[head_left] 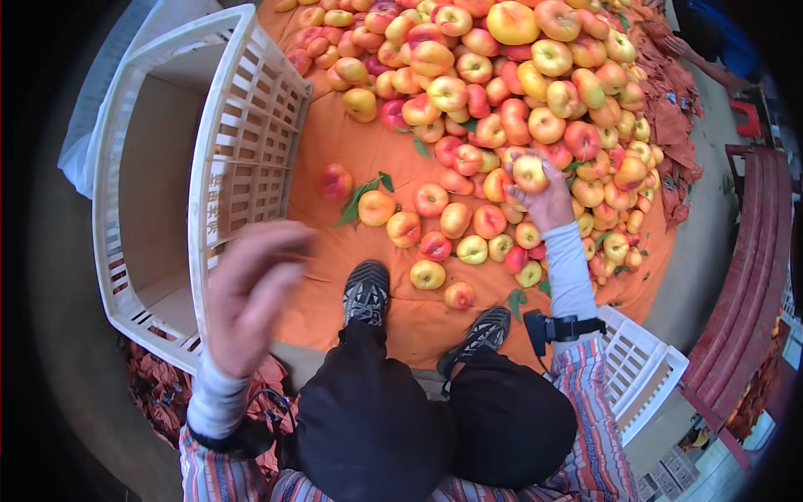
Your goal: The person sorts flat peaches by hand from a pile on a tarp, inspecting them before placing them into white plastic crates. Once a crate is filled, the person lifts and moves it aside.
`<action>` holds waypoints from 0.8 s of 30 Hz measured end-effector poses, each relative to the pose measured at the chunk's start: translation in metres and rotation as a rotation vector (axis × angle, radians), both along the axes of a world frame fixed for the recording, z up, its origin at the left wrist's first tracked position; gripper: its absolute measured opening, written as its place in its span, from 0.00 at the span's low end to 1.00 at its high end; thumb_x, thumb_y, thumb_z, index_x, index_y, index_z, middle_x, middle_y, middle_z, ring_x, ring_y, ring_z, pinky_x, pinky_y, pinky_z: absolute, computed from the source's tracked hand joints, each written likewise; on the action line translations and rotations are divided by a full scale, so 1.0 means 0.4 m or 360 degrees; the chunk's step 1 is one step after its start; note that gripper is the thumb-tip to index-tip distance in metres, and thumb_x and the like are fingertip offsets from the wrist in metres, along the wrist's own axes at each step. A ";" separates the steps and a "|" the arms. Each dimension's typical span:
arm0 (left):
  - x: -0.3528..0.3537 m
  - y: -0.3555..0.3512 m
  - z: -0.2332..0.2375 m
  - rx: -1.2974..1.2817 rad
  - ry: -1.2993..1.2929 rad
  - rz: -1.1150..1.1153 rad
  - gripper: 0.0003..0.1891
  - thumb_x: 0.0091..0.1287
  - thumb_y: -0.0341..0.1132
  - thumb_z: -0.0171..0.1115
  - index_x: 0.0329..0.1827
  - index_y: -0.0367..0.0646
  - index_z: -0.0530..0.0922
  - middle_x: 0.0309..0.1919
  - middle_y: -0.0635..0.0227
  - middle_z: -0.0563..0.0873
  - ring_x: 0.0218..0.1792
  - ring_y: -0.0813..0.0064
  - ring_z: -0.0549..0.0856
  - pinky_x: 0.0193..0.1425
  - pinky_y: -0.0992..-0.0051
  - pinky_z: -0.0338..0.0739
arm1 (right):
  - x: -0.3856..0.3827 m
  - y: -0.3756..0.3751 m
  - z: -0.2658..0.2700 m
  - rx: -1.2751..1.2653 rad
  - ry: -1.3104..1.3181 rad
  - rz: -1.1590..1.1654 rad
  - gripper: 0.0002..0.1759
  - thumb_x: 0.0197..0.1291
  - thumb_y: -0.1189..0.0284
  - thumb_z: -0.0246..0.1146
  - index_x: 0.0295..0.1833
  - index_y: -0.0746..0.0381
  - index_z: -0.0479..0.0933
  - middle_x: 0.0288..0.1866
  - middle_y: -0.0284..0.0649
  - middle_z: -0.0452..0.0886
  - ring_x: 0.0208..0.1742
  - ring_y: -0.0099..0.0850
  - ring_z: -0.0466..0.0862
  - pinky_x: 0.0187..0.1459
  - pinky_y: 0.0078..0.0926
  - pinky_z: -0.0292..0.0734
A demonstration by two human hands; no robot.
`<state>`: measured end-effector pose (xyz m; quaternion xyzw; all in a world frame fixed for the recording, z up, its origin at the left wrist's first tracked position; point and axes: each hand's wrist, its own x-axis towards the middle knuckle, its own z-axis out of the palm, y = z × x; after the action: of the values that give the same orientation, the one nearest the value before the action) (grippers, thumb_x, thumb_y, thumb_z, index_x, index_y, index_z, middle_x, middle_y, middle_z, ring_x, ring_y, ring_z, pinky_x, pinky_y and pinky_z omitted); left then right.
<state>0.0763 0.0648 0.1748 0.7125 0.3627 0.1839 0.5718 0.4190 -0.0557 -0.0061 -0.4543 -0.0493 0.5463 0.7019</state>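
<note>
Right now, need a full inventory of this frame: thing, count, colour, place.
peaches: too many to count, yellow to red, heaped on the cloth ahead
held peach: one, yellow-red, at the heap's near edge
orange cloth: one, under the fruit
leaves: a few, green, scattered among the near fruit
large crate: one, white, slatted, on the left
small crate: one, white, lower right by the knee
bench: one, red, right edge
other person's arm: one, blue sleeve, top right
shoes: two, black-grey, on the cloth's near edge
left hand: blurred, raised beside the large crate, holds nothing
right hand: grips the held peach
</note>
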 end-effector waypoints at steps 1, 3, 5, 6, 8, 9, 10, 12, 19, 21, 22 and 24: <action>0.054 -0.012 -0.038 -0.0213 0.0084 -0.0242 0.13 0.63 0.26 0.50 0.50 0.32 0.72 0.44 0.60 0.77 0.46 0.72 0.79 0.50 0.75 0.74 | 0.013 -0.038 -0.034 -0.0081 0.0101 -0.0037 0.15 0.58 0.64 0.56 0.45 0.63 0.71 0.41 0.39 0.77 0.40 0.31 0.80 0.32 0.25 0.79; 0.147 -0.018 -0.188 -0.0393 0.0094 -0.0396 0.13 0.62 0.28 0.55 0.48 0.31 0.73 0.40 0.62 0.80 0.43 0.75 0.80 0.49 0.77 0.74 | -0.001 -0.088 -0.049 -0.0408 -0.0072 0.0173 0.13 0.59 0.63 0.56 0.40 0.62 0.72 0.37 0.37 0.77 0.37 0.29 0.79 0.29 0.24 0.79; 0.229 0.000 -0.371 -0.0292 0.0242 -0.0565 0.15 0.62 0.32 0.55 0.49 0.32 0.74 0.40 0.60 0.81 0.43 0.73 0.81 0.48 0.75 0.74 | -0.057 -0.113 -0.041 -0.0742 -0.0284 0.0138 0.13 0.58 0.63 0.56 0.41 0.62 0.73 0.36 0.37 0.77 0.35 0.25 0.78 0.28 0.24 0.79; 0.275 0.009 -0.446 -0.0182 0.0314 -0.0496 0.18 0.60 0.33 0.57 0.52 0.34 0.73 0.44 0.57 0.81 0.44 0.70 0.81 0.48 0.73 0.75 | -0.075 -0.118 -0.052 -0.0761 -0.0423 0.0180 0.14 0.57 0.65 0.57 0.45 0.62 0.73 0.38 0.37 0.77 0.37 0.24 0.78 0.28 0.23 0.79; 0.362 0.027 -0.582 0.0038 0.0428 -0.0337 0.22 0.56 0.33 0.59 0.55 0.36 0.71 0.47 0.54 0.79 0.44 0.65 0.81 0.48 0.70 0.76 | -0.088 -0.095 -0.057 -0.0841 -0.0673 0.0315 0.23 0.54 0.65 0.59 0.54 0.63 0.68 0.41 0.39 0.78 0.41 0.26 0.78 0.31 0.25 0.79; 0.405 0.044 -0.618 0.0186 0.0481 -0.0272 0.24 0.54 0.32 0.59 0.56 0.37 0.70 0.48 0.53 0.77 0.45 0.62 0.80 0.48 0.69 0.76 | -0.095 -0.077 -0.068 -0.0836 -0.0879 0.0338 0.27 0.53 0.63 0.60 0.57 0.64 0.66 0.42 0.41 0.78 0.42 0.29 0.79 0.34 0.26 0.79; 0.439 0.051 -0.647 0.0331 0.0538 -0.0210 0.26 0.53 0.32 0.60 0.57 0.39 0.68 0.50 0.51 0.75 0.45 0.59 0.79 0.49 0.68 0.76 | -0.100 -0.052 -0.075 -0.0878 -0.1258 0.0443 0.29 0.52 0.63 0.60 0.58 0.64 0.65 0.43 0.44 0.78 0.43 0.32 0.80 0.37 0.28 0.78; 0.486 0.042 -0.689 0.0419 0.0509 -0.0254 0.27 0.51 0.32 0.60 0.57 0.39 0.67 0.50 0.50 0.73 0.47 0.54 0.77 0.50 0.66 0.75 | -0.094 0.019 -0.085 -0.0937 -0.2022 0.0650 0.32 0.50 0.62 0.60 0.59 0.64 0.63 0.44 0.49 0.78 0.45 0.39 0.80 0.43 0.33 0.77; 0.432 -0.058 -0.686 0.0234 0.0386 -0.0235 0.28 0.53 0.27 0.57 0.60 0.40 0.62 0.48 0.51 0.76 0.47 0.56 0.78 0.51 0.65 0.74 | -0.104 0.155 -0.107 -0.1286 -0.2270 0.1329 0.28 0.52 0.60 0.57 0.58 0.58 0.64 0.43 0.50 0.80 0.45 0.46 0.80 0.46 0.41 0.74; 0.389 -0.059 -0.706 -0.0022 0.0389 -0.0299 0.27 0.53 0.26 0.56 0.59 0.40 0.63 0.45 0.53 0.79 0.46 0.59 0.80 0.51 0.67 0.75 | -0.130 0.144 -0.086 -0.1362 -0.2334 0.1476 0.27 0.52 0.60 0.59 0.57 0.58 0.65 0.43 0.48 0.79 0.45 0.45 0.80 0.45 0.40 0.74; 0.366 -0.067 -0.757 -0.0014 0.0349 -0.0288 0.26 0.54 0.26 0.56 0.58 0.39 0.65 0.44 0.54 0.80 0.45 0.61 0.81 0.51 0.68 0.75 | -0.137 0.137 -0.096 -0.1387 -0.2355 0.1510 0.27 0.52 0.60 0.59 0.57 0.57 0.65 0.43 0.49 0.79 0.44 0.45 0.80 0.45 0.40 0.74; 0.345 -0.068 -0.798 -0.0186 0.0276 -0.0270 0.21 0.54 0.25 0.55 0.54 0.37 0.70 0.44 0.55 0.81 0.46 0.64 0.81 0.53 0.71 0.75 | -0.151 0.121 -0.092 -0.1321 -0.2411 0.1529 0.26 0.50 0.61 0.62 0.54 0.58 0.67 0.44 0.51 0.78 0.44 0.46 0.79 0.45 0.39 0.74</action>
<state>0.2142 0.0376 -0.1443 0.7193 0.3594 0.0511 0.5924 0.3586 -0.0075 -0.0429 -0.8258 -0.4692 0.3119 -0.0265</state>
